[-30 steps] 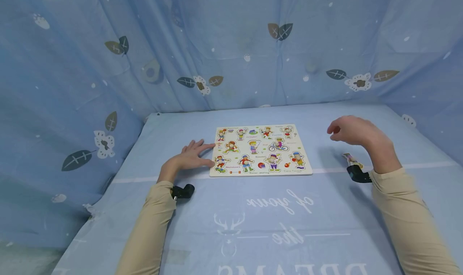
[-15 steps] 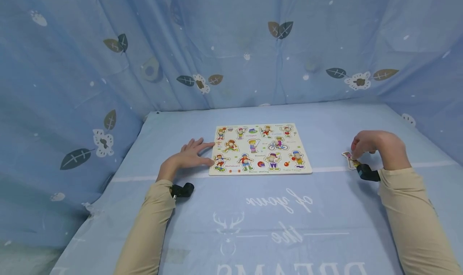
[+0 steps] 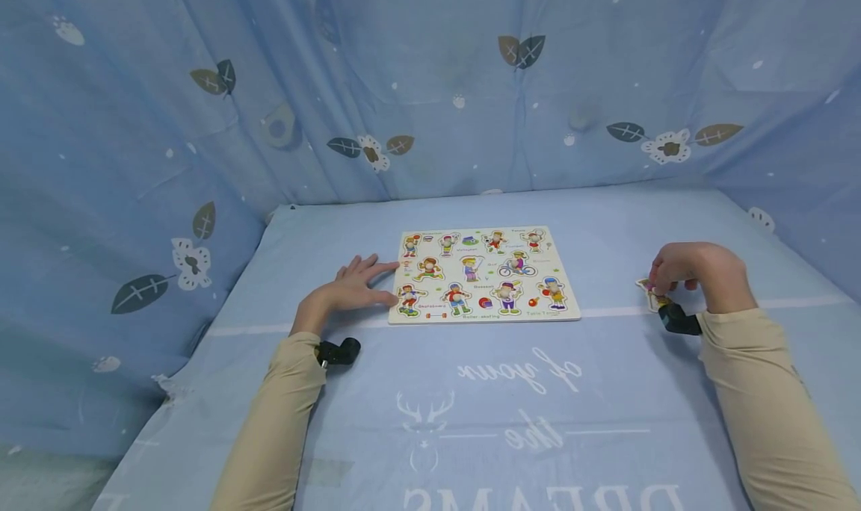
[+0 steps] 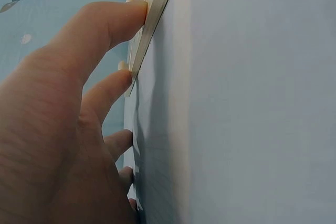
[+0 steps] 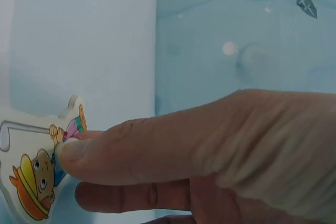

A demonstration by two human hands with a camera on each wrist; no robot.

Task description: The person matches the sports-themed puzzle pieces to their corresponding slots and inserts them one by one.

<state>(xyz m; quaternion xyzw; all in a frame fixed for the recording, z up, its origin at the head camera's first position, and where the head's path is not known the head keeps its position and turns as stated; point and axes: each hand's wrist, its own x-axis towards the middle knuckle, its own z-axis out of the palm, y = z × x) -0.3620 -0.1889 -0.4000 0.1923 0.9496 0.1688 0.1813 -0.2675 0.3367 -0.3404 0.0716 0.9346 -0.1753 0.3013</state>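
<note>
A wooden peg puzzle board with sports figures lies on the table. My left hand is spread at its left side, thumb and index finger touching the edge; in the left wrist view the thumb presses the board's side. To the right of the board, my right hand pinches a golfer puzzle piece by its knob. The right wrist view shows that piece, with yellow-banded cap and grey club, under the thumb. The fingertip behind the thumb is mostly hidden.
A pale blue printed cloth covers the table. Blue curtains rise behind it and at both sides. Each wrist carries a small black camera, such as the left camera. Most figures on the board have round knobs.
My right hand has come down and to the right from above the cloth onto the golfer puzzle piece and pinches it. The left hand stays at the board's edge.
</note>
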